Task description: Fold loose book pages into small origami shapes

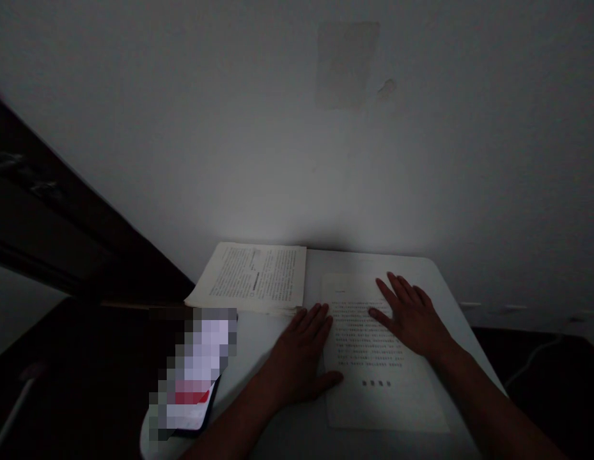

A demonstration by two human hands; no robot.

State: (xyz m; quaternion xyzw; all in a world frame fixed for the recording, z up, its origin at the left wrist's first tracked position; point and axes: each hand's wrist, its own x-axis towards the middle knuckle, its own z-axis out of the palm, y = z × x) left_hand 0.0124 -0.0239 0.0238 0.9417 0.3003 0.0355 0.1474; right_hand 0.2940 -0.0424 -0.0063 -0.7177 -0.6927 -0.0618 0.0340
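A printed sheet of paper [368, 409] lies flat on the white table, with rows of text across it. My left hand [301, 354] rests at the sheet's left edge, fingers stretched out and thumb reaching over the paper. Toward the sheet's upper right lies my right hand [409, 313], palm down with fingers spread on the paper. Neither hand grips anything. Beyond my left hand, a stack of printed pages [258, 275] sits at the table's back left.
A phone [195, 377] with a lit, blurred screen lies at the left edge of the white table [272, 441]. The table's back side is by a pale wall [258, 128]. A dark door-like panel [61, 191] stands at left, and a thin cable [531, 358] runs at right.
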